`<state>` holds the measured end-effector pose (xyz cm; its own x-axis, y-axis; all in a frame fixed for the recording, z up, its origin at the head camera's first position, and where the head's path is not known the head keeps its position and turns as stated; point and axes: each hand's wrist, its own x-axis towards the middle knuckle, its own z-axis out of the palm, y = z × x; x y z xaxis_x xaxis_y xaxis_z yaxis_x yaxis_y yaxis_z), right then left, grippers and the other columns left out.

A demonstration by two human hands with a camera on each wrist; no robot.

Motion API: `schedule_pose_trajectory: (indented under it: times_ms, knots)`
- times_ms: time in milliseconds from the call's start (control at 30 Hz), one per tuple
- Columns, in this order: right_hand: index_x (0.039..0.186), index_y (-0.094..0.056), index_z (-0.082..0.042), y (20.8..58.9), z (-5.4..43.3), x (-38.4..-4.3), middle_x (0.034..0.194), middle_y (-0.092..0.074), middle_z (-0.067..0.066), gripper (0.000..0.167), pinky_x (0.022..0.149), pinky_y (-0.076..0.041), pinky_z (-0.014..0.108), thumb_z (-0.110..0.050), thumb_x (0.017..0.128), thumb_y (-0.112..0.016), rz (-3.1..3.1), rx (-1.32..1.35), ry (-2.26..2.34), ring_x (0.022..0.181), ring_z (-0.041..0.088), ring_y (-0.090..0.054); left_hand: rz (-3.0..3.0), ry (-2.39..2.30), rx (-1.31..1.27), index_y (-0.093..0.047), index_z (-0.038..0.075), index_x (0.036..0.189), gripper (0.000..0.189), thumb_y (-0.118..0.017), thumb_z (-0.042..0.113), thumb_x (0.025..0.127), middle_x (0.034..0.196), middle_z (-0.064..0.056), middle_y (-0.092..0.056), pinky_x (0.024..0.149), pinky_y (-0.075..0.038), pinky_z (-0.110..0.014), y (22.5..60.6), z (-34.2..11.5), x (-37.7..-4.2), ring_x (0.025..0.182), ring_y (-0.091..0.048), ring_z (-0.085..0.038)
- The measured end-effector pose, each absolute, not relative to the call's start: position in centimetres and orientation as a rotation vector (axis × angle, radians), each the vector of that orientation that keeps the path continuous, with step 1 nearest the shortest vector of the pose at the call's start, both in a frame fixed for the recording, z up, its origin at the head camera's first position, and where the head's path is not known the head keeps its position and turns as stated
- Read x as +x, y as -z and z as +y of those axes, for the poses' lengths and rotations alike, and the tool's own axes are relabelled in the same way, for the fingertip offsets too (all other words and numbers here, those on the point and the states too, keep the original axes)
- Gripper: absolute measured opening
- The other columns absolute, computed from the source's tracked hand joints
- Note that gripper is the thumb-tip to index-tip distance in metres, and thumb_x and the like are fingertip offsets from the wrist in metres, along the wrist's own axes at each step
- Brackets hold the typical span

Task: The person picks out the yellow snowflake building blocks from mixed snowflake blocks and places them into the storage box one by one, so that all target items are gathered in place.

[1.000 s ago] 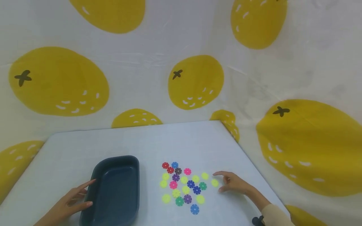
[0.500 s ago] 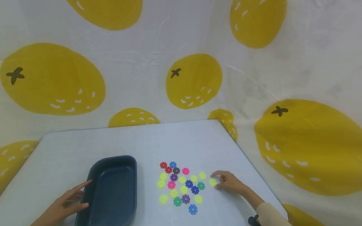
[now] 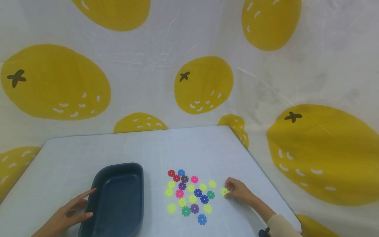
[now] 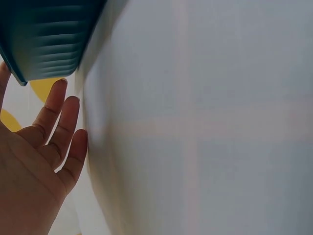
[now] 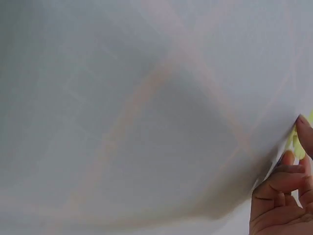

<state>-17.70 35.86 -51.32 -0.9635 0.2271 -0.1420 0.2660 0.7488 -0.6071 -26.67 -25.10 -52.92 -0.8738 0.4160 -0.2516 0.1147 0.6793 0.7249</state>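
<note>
Since the frame half a second earlier, the right hand (image 3: 241, 192) has drawn its fingertips together on the yellow disc (image 3: 224, 191); the disc, previously flat, now appears tilted. The left hand (image 3: 67, 213) and the tray (image 3: 119, 202) show no clear displacement.

Grip state: the right hand pinches the yellow disc between thumb and fingers. The left hand is extended and relaxed at the near-left rim of the tray, thumb and forefinger spread; it does not clasp the wall. Whether its fingertips bear on the rim cannot be determined.

Possible faults: the disc may slip or spin out, since it is thin and the pinch appears to take only its edge. A low carry to the left could disturb the scattered discs (image 3: 194, 208), which lie close together. Sideways pressure from the left hand could shift the tray on the table (image 3: 183, 148).

Part condition: the yellow disc is small, round and pale yellow-green, with a notched, petal-like edge. It is located at the right end of the scatter, apart from the nearest green disc (image 3: 210, 195). Clearance between disc and table cannot be determined.
</note>
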Motion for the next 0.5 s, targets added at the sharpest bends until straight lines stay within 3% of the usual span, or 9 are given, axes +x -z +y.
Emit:
schedule_pose_trajectory:
  times_ms: [300, 500]
  knots:
    - [0.092, -0.068, -0.01, 51.1, 35.7, -17.1, 0.08, -0.059, 0.002, 0.022, 0.064, -0.048, 0.029, -0.003, 0.074, -0.079, 2.841, 0.322, 1.144, 0.075, 0.017, -0.054, 2.482, -1.031, 0.392, -0.01, 0.01, 0.159, 0.084, -0.057, 0.045, 0.099, 0.156, -0.037, -0.019, 0.088, -0.049, -0.067, 52.8, -25.0, -26.7, 0.129, -0.043, -0.057]
    - [0.098, -0.071, -0.003, 51.1, 36.0, -16.6, 0.081, -0.065, 0.005, 0.019, 0.063, -0.058, 0.031, -0.005, 0.08, -0.075, 2.704, 0.369, 1.371, 0.071, 0.018, -0.066, 2.48, -1.039, 0.397, -0.01, 0.011, 0.159, 0.084, -0.057, 0.045, 0.099, 0.157, -0.037, -0.018, 0.089, -0.048, -0.067, 52.9, -25.0, -26.7, 0.129, -0.042, -0.057]
